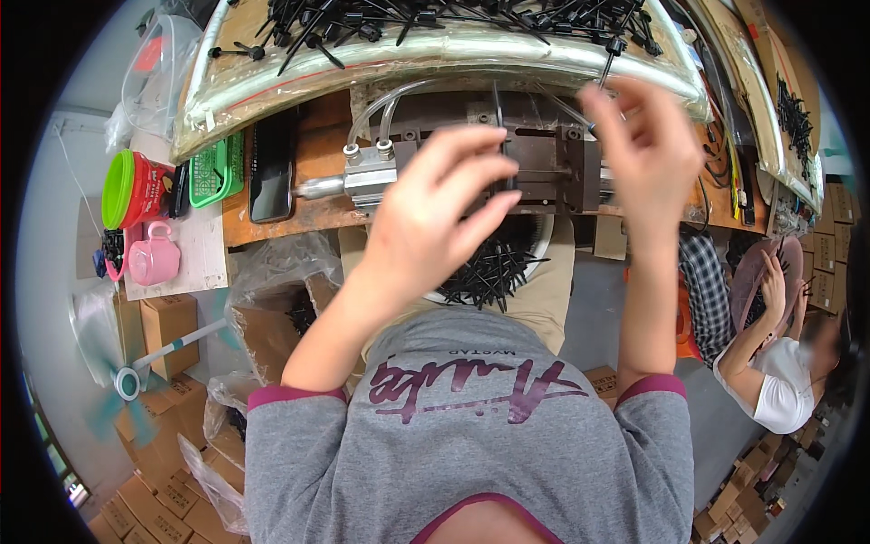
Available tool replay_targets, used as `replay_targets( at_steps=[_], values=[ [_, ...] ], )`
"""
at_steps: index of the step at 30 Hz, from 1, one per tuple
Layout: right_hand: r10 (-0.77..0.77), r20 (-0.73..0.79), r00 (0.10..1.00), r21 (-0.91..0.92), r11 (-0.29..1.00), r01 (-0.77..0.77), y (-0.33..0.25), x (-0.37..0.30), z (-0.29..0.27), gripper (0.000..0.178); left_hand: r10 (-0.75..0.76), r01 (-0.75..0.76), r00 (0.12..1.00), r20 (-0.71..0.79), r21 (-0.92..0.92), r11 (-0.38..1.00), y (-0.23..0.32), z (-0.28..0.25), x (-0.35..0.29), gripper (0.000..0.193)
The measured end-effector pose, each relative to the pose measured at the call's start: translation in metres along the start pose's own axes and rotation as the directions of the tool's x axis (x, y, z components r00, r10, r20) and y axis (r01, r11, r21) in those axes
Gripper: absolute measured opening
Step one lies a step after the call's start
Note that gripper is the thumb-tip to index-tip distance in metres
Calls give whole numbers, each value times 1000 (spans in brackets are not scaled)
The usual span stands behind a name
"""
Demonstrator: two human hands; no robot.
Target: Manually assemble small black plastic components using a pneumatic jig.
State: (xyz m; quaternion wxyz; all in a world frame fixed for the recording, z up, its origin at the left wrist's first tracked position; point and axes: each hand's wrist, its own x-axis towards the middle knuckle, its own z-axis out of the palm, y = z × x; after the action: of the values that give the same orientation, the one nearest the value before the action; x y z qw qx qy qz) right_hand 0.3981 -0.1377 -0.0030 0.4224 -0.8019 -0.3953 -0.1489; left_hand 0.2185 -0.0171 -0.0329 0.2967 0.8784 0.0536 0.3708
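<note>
My left hand [435,208] is over a dark metal fixture [544,168] on the bench, thumb and fingertips curled round a black plastic part [507,177] there. Above these fingers, a thin dark rod [497,104] stands out of the fixture. My right hand [657,140], blurred by motion, is at the right end of the fixture near the tray edge. Its fingertips pinch the thin stem of another black plastic part [614,47], whose wider head points away from me. A heap of similar black stemmed parts [494,272] lies in a container at my lap.
A plastic-wrapped tray [408,54] of black parts spans the bench's back. An air cylinder [367,177] with clear tubes, a phone [273,172], a green basket [213,172], a red tub [136,186] and a pink cup [154,254] are left. Another person [779,363] sits right.
</note>
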Motion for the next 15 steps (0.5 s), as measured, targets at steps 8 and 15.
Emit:
replay_targets(
  at_steps=[8,15],
  values=[
    [239,240,941,-97,970,-222,57,73,17,29,-17,-64,956,292,268,961,-4,35,-59,26],
    [-358,44,933,-53,931,360,17,41,-10,14,-76,-40,947,311,350,936,-8,37,-46,25]
  ],
)
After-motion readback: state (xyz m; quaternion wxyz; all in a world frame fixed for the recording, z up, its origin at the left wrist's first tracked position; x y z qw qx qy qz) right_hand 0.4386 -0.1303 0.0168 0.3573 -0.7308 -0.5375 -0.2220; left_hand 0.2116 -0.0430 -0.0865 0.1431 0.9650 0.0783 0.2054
